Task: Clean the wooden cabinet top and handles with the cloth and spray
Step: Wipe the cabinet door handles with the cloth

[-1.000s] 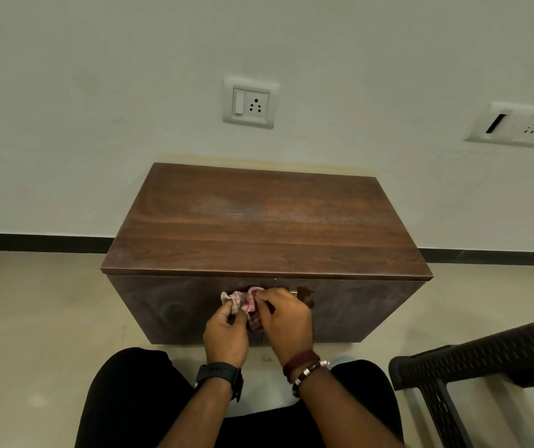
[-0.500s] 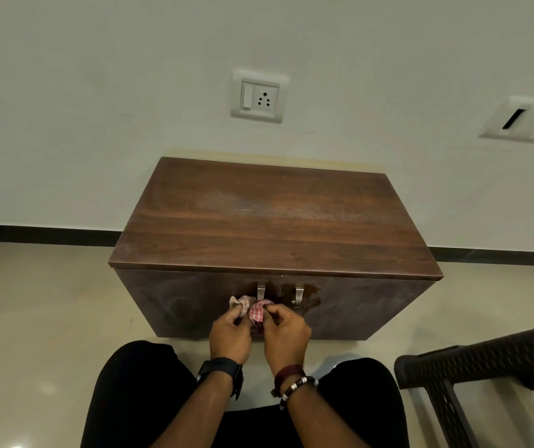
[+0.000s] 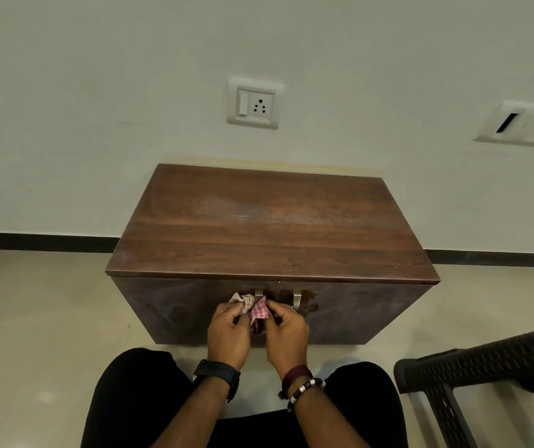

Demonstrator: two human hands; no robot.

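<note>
Head view shows my left hand (image 3: pixel 228 331) pinching one bunched end of the pink checked cloth (image 3: pixel 252 308), fingers curled round it, low against the front of the cabinet (image 3: pixel 272 227). A second ago the cloth sat higher and both hands covered the handles; now my hands have dropped, and the left handle (image 3: pixel 258 293) shows above the cloth while the right handle (image 3: pixel 297 300) stands fully bare. I judge the handle wiping is under way or just finishing, with the cloth being regathered between passes. My right hand (image 3: pixel 286 333) grips the cloth's other end, thumb and fingers closed on it, just beside the left hand.

Up on the cabinet top, a pale, speckled patch (image 3: pixel 252 210) runs across the middle, which I read as spray residue or dust not yet wiped off. I see no spray bottle anywhere. Both cabinet doors are shut, so I cannot tell what is inside. At far right, a dark plastic chair (image 3: pixel 485 367) stands apart from the cabinet.
</note>
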